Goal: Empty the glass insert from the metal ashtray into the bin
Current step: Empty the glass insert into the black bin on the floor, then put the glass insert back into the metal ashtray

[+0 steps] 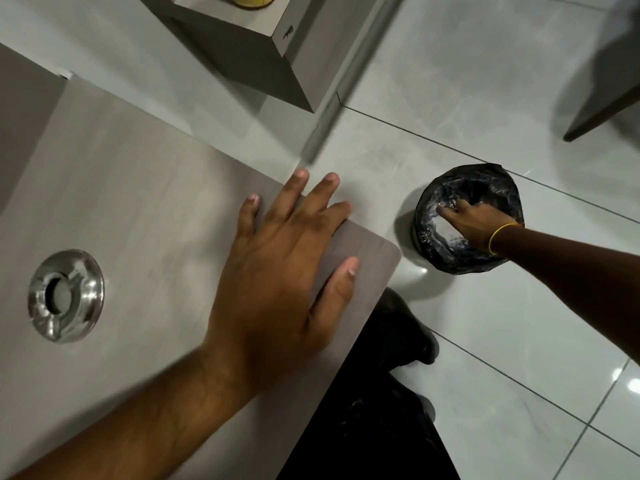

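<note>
The round metal ashtray sits on the grey table at the left, and the table surface shows through its centre hole. My left hand lies flat on the table's near right corner, fingers spread, holding nothing. On the floor to the right stands the bin, lined with a black bag. My right hand, with a yellow band on its wrist, reaches down into the bin's mouth. It is closed over a pale, clear shape that looks like the glass insert, mostly hidden under the fingers.
A grey box-shaped piece of furniture stands beyond the table, with something yellow on top. A dark furniture leg is at the far right. My dark trousers and shoe are beside the table corner, on glossy white floor tiles.
</note>
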A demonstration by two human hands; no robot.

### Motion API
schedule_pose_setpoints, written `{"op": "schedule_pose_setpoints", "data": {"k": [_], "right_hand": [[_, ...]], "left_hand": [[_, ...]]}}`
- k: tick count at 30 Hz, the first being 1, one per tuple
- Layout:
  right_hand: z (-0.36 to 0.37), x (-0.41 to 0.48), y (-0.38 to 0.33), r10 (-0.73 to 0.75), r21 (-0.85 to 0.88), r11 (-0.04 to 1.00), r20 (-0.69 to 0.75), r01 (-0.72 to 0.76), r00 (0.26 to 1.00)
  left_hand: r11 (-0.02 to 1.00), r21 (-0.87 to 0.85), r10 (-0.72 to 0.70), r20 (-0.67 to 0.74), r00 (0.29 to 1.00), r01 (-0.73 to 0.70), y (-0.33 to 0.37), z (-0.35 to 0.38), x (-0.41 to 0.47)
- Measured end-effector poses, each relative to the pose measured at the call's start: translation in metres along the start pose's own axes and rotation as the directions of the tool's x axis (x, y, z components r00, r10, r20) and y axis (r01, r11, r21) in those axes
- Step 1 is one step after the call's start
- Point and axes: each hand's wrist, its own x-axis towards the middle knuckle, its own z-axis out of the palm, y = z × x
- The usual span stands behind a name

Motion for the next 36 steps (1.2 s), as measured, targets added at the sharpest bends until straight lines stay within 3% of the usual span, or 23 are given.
{"op": "schedule_pose_setpoints", "data": {"k": [8,12,14,18,21,24,28,31,36], "right_hand": [[0.004,0.006,0.003,0.007,0.004,1.000,-0.024,-0.007,1.000],[0.004,0.005,0.006,0.143,0.232,0.962,0.031,-0.146,0.989],[-0.002,-0.003,0.007,0.276,0.462,0.850,0.021,-0.254,0.961],[-0.039,-0.045,0.010,0.574,0.774,0.457,0.121,-0.439,0.810],[-0.086,-0.095,0.005,0.676,0.886,0.169,0.215,-0.432,0.705],[-0.138,-0.145,-0.004,0.685,0.928,-0.015,0.281,-0.372,0.673],[-0.232,-0.203,-0.020,0.694,0.967,0.023,0.167,-0.254,0.700],[-0.291,-0.229,-0.043,0.655,0.971,0.155,0.037,-0.182,0.755],[-0.368,-0.231,-0.114,0.488,0.914,0.402,-0.169,-0.049,0.856]], "left_hand": [[1.000,0.011,0.011,0.004,1.000,-0.011,0.000,-0.003,0.001],[1.000,0.018,0.008,0.010,1.000,-0.008,-0.001,-0.004,0.003],[1.000,0.018,0.019,0.012,1.000,-0.020,-0.002,-0.002,0.003],[0.998,0.040,0.047,-0.008,0.999,-0.047,-0.004,0.000,0.000],[0.996,0.083,0.037,0.026,0.999,-0.039,-0.003,0.002,0.000],[0.996,0.082,0.015,0.033,0.999,-0.018,-0.003,0.005,-0.001],[0.989,0.076,-0.125,-0.004,0.992,0.125,0.004,0.002,-0.003],[0.951,0.004,-0.308,-0.087,0.947,0.310,0.011,0.003,-0.016],[0.809,-0.130,-0.587,-0.196,0.785,0.573,-0.002,-0.005,-0.079]]}}
